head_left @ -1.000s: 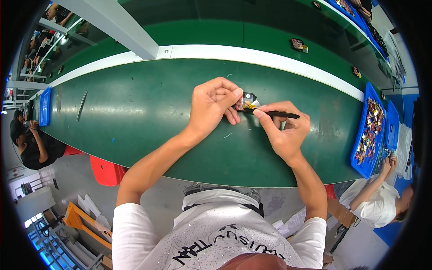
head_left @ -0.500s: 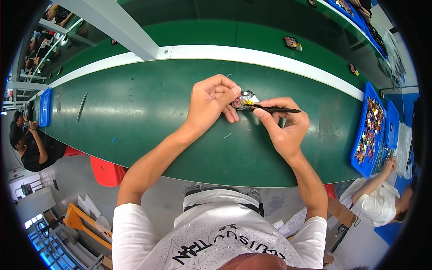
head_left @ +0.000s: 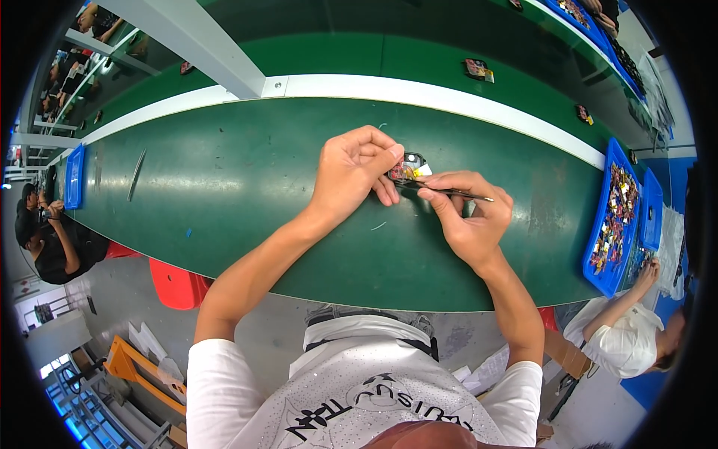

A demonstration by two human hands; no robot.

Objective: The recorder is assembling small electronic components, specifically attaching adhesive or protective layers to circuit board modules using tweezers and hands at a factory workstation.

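My left hand (head_left: pixel 357 168) pinches the left edge of a small black plastic housing (head_left: pixel 412 161) between thumb and forefinger, just above the green table. Inside the housing are red and yellow parts, and a white tab juts from its right side. In my right hand (head_left: pixel 475 213) is a pair of dark tweezers (head_left: pixel 470 196), gripped between thumb and fingers. The tips reach the housing's lower edge by the yellow part; exactly what they touch is too small to tell.
A blue tray (head_left: pixel 607 217) of small wired parts sits on the right, a blue bin (head_left: pixel 73 178) far left. Metal tweezers (head_left: pixel 137 175) lie left. Beyond a white rail (head_left: pixel 419 90), more housings (head_left: pixel 477 69) rest on a green belt. People sit at both ends.
The tweezers have rolled and tilted, now looking thinner, their rear end a little lower. The housing has shifted slightly. Beyond the rail, the housings have slid left.
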